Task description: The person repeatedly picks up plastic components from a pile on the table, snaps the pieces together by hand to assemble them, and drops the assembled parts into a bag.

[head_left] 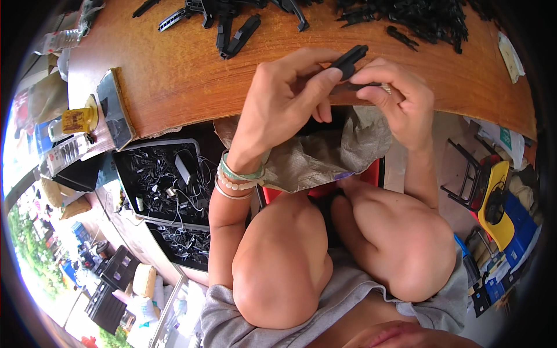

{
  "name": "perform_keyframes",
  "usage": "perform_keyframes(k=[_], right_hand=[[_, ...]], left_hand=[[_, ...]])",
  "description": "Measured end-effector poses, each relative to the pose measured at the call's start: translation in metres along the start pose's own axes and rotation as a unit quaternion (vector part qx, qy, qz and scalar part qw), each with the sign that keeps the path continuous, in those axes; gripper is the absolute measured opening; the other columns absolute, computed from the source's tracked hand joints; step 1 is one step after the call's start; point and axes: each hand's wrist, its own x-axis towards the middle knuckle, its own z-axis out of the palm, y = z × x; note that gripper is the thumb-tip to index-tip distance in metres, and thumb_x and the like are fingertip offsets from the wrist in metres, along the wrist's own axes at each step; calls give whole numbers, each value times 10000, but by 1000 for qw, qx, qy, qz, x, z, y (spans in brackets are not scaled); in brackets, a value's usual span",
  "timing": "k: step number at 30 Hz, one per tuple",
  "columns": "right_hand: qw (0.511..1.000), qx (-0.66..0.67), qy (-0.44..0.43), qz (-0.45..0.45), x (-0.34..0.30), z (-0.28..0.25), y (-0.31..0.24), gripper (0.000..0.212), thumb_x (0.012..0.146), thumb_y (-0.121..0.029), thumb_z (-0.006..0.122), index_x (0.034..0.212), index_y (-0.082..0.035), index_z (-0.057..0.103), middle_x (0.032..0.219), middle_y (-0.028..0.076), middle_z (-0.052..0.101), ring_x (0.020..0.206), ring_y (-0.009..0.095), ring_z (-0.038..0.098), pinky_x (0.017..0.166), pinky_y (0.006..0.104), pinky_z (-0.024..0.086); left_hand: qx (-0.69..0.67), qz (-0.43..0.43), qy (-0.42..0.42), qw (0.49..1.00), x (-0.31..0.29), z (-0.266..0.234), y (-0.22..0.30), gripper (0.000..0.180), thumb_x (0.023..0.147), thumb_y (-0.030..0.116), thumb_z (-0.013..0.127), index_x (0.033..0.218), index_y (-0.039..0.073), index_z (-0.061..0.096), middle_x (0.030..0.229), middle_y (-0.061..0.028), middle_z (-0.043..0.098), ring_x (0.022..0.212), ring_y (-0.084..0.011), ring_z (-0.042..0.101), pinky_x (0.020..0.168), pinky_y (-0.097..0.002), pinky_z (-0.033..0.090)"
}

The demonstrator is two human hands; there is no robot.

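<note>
My left hand (284,93) is closed around a long, narrow black plastic part (351,60), its thumb pressed on the near end. Close beside it, my right hand (403,95) pinches a thin dark piece (364,87) between thumb and forefinger. Whether this thin piece joins the black part cannot be made out, since the fingers cover much of it. Both hands are raised above the near edge of the wooden table (168,75). Below them, an opened greyish woven sack (313,159) hangs between the table edge and my knees.
Similar black parts (235,36) lie loose at the table's far side, with a denser heap (420,26) at far right. Left of my legs stand black trays (152,217) of small dark pieces and wires. A yellow stool (496,203) is on the right.
</note>
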Motion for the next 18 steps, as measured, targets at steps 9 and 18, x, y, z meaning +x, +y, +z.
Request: perform_keyframes(k=[9,18], right_hand=[[990,-37,136,-2,-16,10,4,141,807,-35,706,942,-19,668,783,30,634,589,40,496,505,189,366],[988,-99,101,-59,-12,9,-4,281,752,9,703,1023,1,631,909,104,641,741,196,615,594,252,494]], left_hand=[[244,151,15,958,-7,12,-8,290,802,30,686,1076,-43,621,789,-97,698,725,-119,678,657,-244,524],[296,220,-14,930,-8,9,-6,282,771,29,705,1041,-17,637,806,-165,671,679,-270,671,624,-302,525]])
